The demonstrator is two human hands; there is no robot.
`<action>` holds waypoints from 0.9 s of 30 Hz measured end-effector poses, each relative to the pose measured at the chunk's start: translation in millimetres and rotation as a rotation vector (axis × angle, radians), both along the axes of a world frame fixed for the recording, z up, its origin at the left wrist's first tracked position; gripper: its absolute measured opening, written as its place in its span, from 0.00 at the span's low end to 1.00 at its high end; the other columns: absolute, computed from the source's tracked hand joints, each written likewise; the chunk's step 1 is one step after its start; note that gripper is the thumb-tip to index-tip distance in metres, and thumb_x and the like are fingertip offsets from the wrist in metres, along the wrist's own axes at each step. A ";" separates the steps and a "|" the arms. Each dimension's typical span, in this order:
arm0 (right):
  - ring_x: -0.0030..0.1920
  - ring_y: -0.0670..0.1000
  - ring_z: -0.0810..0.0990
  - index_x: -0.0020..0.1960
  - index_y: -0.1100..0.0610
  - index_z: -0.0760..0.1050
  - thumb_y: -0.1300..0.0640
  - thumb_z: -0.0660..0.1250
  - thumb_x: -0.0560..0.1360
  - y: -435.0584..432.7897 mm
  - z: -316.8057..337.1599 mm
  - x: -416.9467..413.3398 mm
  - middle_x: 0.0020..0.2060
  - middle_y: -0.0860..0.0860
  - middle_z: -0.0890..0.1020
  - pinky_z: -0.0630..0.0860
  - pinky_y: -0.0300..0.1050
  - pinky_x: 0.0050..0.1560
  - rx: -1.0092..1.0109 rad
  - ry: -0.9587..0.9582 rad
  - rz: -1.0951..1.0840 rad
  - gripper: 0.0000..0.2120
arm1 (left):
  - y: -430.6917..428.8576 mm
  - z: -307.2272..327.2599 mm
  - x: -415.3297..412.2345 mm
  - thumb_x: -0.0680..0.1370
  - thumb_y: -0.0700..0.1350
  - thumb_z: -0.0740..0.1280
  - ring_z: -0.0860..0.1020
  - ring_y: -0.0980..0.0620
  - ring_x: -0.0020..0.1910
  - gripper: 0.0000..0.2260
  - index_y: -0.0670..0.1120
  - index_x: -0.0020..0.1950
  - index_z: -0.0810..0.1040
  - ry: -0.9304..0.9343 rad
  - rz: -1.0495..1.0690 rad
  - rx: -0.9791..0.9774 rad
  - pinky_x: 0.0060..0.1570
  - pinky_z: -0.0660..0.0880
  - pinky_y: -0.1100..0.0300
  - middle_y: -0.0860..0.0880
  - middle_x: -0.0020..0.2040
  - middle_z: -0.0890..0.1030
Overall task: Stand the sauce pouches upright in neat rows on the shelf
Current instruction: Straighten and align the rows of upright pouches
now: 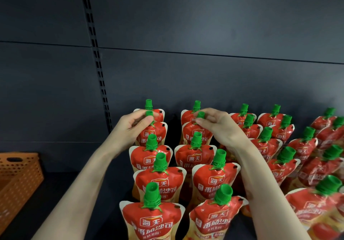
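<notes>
Sauce pouches (159,182) upright, green caps (151,196) up

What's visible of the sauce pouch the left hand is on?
The sauce pouch is glossy red film printed as a tomato, with white Chinese lettering and a ribbed green cap. It stands upright, second from the back of the leftmost row on the shelf. The left hand pinches its cap; the pouch in front hides its base.

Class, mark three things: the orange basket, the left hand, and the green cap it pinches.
orange basket (22,180): head view, perforated side wall.
left hand (130,126): head view, middle of hand.
green cap (149,113): head view, its top.
</notes>
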State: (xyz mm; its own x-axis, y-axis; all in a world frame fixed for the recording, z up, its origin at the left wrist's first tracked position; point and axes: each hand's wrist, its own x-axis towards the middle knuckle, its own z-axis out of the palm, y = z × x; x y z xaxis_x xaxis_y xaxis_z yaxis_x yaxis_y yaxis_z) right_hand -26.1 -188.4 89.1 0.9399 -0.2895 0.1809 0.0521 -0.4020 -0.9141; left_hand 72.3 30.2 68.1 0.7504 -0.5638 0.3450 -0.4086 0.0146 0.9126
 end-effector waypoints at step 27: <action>0.43 0.36 0.82 0.49 0.55 0.82 0.56 0.69 0.73 26.2 30.1 -58.9 0.47 0.49 0.85 0.74 0.23 0.40 0.068 0.139 0.164 0.07 | 29.8 12.1 -71.2 0.73 0.47 0.65 0.81 0.55 0.54 0.14 0.46 0.57 0.80 0.092 -0.007 0.094 0.52 0.78 0.62 0.51 0.53 0.84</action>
State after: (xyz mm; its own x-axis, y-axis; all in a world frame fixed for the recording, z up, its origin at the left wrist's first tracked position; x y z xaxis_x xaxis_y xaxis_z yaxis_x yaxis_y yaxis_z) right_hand -85.0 -162.2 119.2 0.9899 -0.1382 0.0321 -0.0163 -0.3360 -0.9417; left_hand 1.2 60.0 80.2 0.7725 -0.5956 0.2202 -0.3233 -0.0703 0.9437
